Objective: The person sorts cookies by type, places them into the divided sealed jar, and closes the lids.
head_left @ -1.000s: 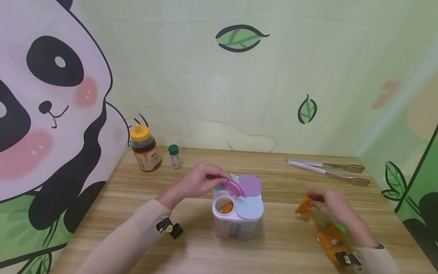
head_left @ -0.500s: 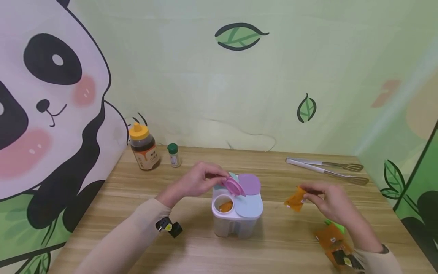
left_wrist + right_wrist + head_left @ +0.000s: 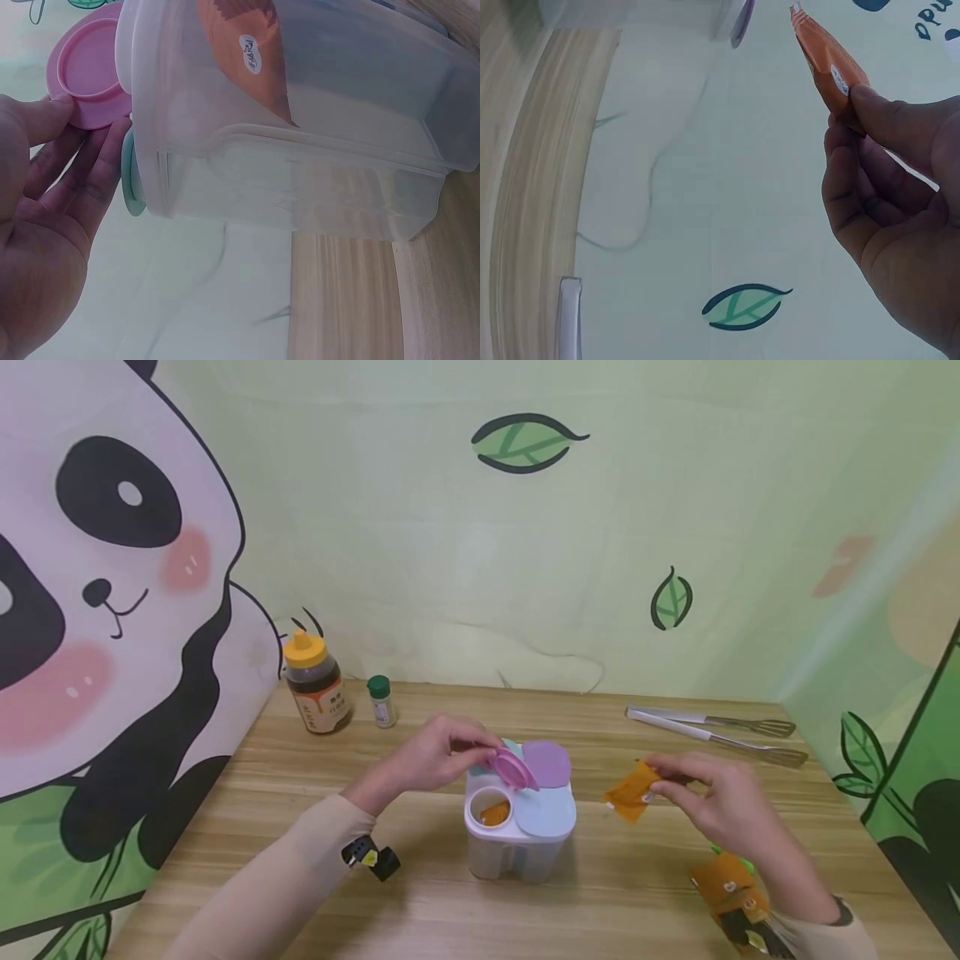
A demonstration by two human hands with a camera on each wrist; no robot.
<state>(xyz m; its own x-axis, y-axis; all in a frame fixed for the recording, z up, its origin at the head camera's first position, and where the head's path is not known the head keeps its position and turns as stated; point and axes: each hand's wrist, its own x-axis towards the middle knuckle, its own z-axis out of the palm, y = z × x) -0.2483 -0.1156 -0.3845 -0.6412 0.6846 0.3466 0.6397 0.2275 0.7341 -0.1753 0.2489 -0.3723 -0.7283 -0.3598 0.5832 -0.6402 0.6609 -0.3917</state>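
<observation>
My left hand (image 3: 442, 756) pinches a round pink lid (image 3: 513, 768) and holds it tilted up above the storage box (image 3: 487, 853). The box is translucent, with a white top and lids in several pastel colours. Under the raised lid is a round opening, through which an orange packet (image 3: 496, 813) shows; the left wrist view has this packet (image 3: 247, 56) behind the clear wall. To the right of the box, my right hand (image 3: 720, 793) pinches a second orange packet (image 3: 632, 791) by one corner, in the air. The right wrist view shows the held packet (image 3: 829, 67) between thumb and fingers.
More orange packets (image 3: 723, 885) lie by the right forearm, with something bright green behind them. White-handled metal tongs (image 3: 712, 733) lie at the back right. A yellow-capped bottle (image 3: 318, 685) and a green-capped shaker (image 3: 382, 702) stand at the back left.
My right hand has lifted its orange packet and moved it left towards the box. The left hand and the pink lid have stayed in place.
</observation>
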